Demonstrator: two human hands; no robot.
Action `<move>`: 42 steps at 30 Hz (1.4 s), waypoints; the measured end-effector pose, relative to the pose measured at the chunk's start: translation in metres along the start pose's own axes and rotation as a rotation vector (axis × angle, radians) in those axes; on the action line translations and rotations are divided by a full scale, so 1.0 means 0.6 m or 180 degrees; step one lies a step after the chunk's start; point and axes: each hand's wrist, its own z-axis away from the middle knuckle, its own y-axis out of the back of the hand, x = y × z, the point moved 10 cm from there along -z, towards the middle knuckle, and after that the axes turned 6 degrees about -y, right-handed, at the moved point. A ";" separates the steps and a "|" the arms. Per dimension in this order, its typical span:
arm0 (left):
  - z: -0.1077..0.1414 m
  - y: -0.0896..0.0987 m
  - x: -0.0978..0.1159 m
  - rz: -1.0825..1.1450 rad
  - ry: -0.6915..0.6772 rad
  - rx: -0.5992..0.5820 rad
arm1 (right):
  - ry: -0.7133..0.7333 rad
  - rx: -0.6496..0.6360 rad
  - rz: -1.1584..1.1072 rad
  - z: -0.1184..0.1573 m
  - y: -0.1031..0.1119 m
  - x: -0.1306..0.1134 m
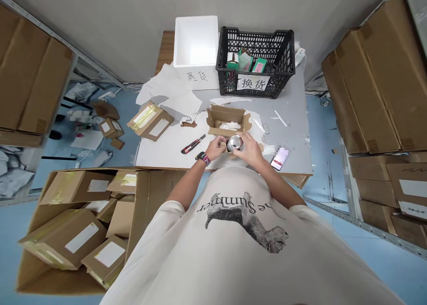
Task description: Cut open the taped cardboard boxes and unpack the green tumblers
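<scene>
The left hand (pixel 215 147) and right hand (pixel 247 149) cupped a shiny round metal object (pixel 235 142) just beside an open cardboard box (pixel 228 120).

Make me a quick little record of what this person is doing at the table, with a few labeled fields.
Place: a table in a storeroom, between shelves of cardboard boxes
Left hand: holds a shiny round metal object; a watch is on the wrist
Right hand: cups the same object
Just ahead: an open cardboard box
On the table: a red-and-black utility knife and a phone
Far end: a black plastic crate and a white foam box
</scene>
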 end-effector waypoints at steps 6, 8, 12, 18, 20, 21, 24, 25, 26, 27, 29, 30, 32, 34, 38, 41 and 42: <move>-0.005 -0.010 -0.012 0.0436 0.0141 0.0163 | -0.0447 -0.0412 0.0693 0.006 -0.079 0.026; -0.005 -0.011 -0.016 0.0607 0.0230 0.0248 | -0.0618 -0.0443 0.0909 0.009 -0.090 0.037; -0.001 -0.008 -0.020 0.0759 0.0379 0.0396 | -0.0475 -0.0459 0.1110 0.020 -0.102 0.041; 0.025 -0.002 -0.020 0.0458 0.0540 0.0626 | -0.0342 -0.0463 0.1224 0.028 -0.104 0.048; 0.036 -0.004 -0.026 0.0508 0.0648 0.0722 | -0.0394 -0.0577 0.1232 0.028 -0.111 0.048; 0.041 -0.005 -0.029 0.0553 0.0698 0.0766 | -0.0425 -0.0642 0.1226 0.028 -0.114 0.048; 0.053 -0.012 -0.038 0.0675 0.0819 0.0825 | -0.0444 -0.0724 0.1122 0.034 -0.120 0.044; 0.056 -0.013 -0.040 0.0705 0.0834 0.0847 | -0.0423 -0.0680 0.1053 0.036 -0.117 0.044; 0.058 -0.012 -0.042 0.0729 0.0833 0.0885 | -0.0397 -0.0598 0.0964 0.038 -0.112 0.045; 0.061 -0.011 -0.043 0.0747 0.0827 0.0934 | -0.0372 -0.0484 0.0845 0.040 -0.104 0.049; 0.064 -0.006 -0.046 0.0787 0.0813 0.1023 | -0.0359 -0.0262 0.0491 0.043 -0.086 0.065; 0.065 -0.003 -0.047 0.0813 0.0813 0.1048 | -0.0386 -0.0194 0.0274 0.045 -0.078 0.077; 0.065 -0.001 -0.051 0.0870 0.0835 0.1011 | -0.0485 -0.0249 -0.0132 0.048 -0.075 0.105; 0.063 -0.005 -0.054 0.0945 0.0863 0.0833 | -0.0612 -0.0534 -0.0427 0.054 -0.089 0.129; 0.062 -0.023 -0.051 0.0983 0.0849 0.0299 | -0.0859 -0.0883 -0.0841 0.067 -0.119 0.149; 0.060 -0.029 -0.040 0.0812 0.0708 0.0073 | -0.1021 -0.0786 -0.1092 0.069 -0.130 0.155; 0.059 -0.029 -0.037 0.0754 0.0656 0.0036 | -0.1102 -0.0725 -0.1152 0.070 -0.132 0.158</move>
